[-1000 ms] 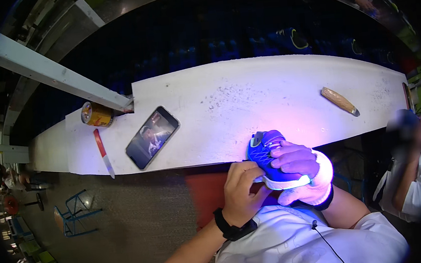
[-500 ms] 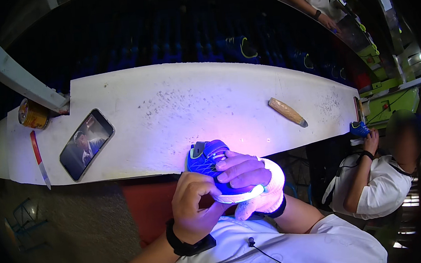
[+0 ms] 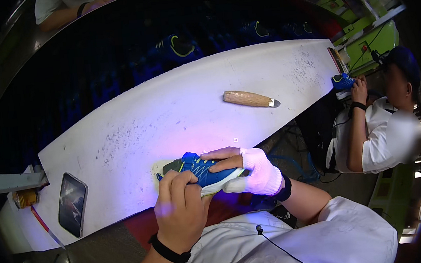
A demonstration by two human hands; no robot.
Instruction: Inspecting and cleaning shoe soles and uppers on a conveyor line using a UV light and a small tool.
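Blue shoe (image 3: 204, 168) held in both hands at the near edge of the white table (image 3: 178, 109)

Left hand (image 3: 180, 209) gripped its near side, gloved right hand (image 3: 249, 170) clasped the far side — long axis ran left-right, which end was the toe I couldn't tell.

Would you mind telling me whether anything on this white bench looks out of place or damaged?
Nothing is spilled or broken. The white bench has dark scuffs, and the phone lies close to its near edge. The blue shoe looks intact.

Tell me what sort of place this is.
Probably a shoe factory line: both hands hold a blue shoe over a long white workbench, more blue shoes lie on the dark belt behind, and a co-worker handles another.
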